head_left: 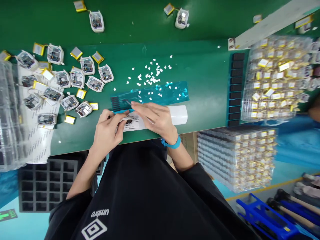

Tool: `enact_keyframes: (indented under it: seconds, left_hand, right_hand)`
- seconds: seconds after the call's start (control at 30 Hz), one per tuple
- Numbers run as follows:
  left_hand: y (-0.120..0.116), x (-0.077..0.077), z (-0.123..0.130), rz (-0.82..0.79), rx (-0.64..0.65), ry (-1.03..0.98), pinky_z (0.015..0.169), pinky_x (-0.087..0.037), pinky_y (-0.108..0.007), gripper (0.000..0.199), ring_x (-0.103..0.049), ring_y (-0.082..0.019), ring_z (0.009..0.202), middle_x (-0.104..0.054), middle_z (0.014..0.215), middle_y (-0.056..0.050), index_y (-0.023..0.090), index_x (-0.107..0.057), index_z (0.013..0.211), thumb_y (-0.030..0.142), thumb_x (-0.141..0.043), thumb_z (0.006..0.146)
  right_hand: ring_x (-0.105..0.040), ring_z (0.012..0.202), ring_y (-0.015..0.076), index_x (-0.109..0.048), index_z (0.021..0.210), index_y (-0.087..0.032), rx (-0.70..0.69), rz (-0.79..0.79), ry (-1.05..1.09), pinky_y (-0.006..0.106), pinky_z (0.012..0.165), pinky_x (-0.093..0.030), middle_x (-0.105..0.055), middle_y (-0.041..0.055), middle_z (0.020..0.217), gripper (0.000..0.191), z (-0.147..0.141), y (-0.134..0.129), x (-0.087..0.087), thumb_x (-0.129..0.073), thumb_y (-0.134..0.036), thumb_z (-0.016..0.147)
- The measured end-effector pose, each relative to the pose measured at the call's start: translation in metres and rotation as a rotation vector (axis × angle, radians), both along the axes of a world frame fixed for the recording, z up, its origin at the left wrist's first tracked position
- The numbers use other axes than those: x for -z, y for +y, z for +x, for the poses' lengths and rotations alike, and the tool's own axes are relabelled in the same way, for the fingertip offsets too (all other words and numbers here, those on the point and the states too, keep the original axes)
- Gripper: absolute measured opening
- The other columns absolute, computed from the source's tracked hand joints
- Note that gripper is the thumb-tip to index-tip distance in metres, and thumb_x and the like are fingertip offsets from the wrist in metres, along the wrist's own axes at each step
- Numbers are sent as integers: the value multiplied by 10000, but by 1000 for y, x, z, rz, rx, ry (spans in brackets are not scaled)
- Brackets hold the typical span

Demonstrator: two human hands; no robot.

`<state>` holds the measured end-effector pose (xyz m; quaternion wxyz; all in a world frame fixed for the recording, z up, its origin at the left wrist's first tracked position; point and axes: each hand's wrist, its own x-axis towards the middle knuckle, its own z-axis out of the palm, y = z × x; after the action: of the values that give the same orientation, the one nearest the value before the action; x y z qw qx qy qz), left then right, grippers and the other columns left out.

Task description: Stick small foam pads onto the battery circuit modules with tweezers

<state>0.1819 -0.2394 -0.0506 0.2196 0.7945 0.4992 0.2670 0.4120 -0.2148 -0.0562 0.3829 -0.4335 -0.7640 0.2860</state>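
My left hand pinches the edge of a white printed label sheet, next to a narrow blue strip. My right hand rests over the sheet and grips a thin pointed tool, possibly tweezers, whose tip reaches over a translucent teal film. A white roll lies just beyond my right hand. A blue band circles my right wrist. Part of the sheet is hidden under my fingers.
Several circuit boards in white casings with yellow pouch batteries lie left on the green bench. White flakes are scattered ahead. Stacked clear trays of batteries stand right, black foam trays below left.
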Motion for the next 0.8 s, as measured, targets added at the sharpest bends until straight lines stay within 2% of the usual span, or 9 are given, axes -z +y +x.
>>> enact_keyframes:
  seconds: [0.17,0.27,0.33,0.4,0.47,0.53,0.67,0.73,0.8]
  left_hand:
    - [-5,-18,7,37,-2,-2,856,-530,-428,221,-686,-299,981,-794,900,-95,224,-811,1125,298,-613,1059]
    - [-2,-34,9,-41,-244,-400,794,-570,-365,178,-742,-230,923,-818,1028,-78,232,-761,1140,329,-630,1069]
    - [9,-40,7,-241,-435,-757,611,-518,-291,195,-712,-174,740,-820,981,-70,234,-731,1150,386,-696,1032]
    - [21,-40,3,-533,-517,-1014,472,-400,-240,237,-596,-129,577,-810,883,-74,218,-719,1035,398,-804,907]
    - [29,-37,0,-768,-543,-1135,428,-345,-212,248,-532,-107,540,-808,863,-94,197,-697,919,354,-843,794]
    - [29,-33,1,-862,-559,-1178,419,-350,-201,234,-565,-116,573,-808,876,-105,188,-689,880,326,-838,764]
    - [17,-25,12,-743,-581,-1151,399,-345,-192,288,-509,-87,514,-688,697,-21,190,-685,767,366,-914,756]
    - [12,-23,16,-649,-629,-1161,423,-418,-192,322,-507,-71,494,-637,657,16,189,-692,731,371,-957,709]
    - [10,-25,18,-621,-683,-1204,492,-527,-202,307,-600,-86,537,-677,698,18,185,-715,754,341,-965,668]
  right_hand:
    - [-861,1050,263,-854,1097,-345,233,20,171,466,907,-738,-886,-12,1117,199,-3,-2,-20,-661,-391,1072]
    - [-869,949,266,-856,1135,-349,348,48,326,470,835,-742,-886,6,1108,214,-5,-12,-29,-656,-395,1074]
    - [-872,910,256,-841,1205,-381,353,82,391,454,789,-745,-885,-8,1126,234,-5,-20,-30,-653,-330,1076]
    - [-878,925,270,-835,1232,-391,312,143,388,445,754,-749,-890,-12,1073,267,-5,-27,-29,-673,-272,1057]
    - [-881,960,287,-833,1245,-381,243,197,348,442,736,-754,-892,-4,1055,290,-5,-32,-27,-699,-236,1032]
    - [-879,995,292,-814,1295,-372,169,226,316,442,739,-760,-887,9,1121,340,-6,-35,-27,-718,-202,1017]
    - [-871,1059,281,-723,1445,-388,51,278,299,443,784,-776,-855,15,1250,511,-9,-37,-32,-718,-121,1010]
    - [-866,1085,267,-678,1503,-365,5,307,258,425,812,-779,-838,29,1294,588,-10,-37,-36,-724,-73,994]
    - [-860,1105,251,-669,1520,-286,-26,336,179,398,855,-775,-836,65,1302,617,-11,-38,-41,-746,-28,965]
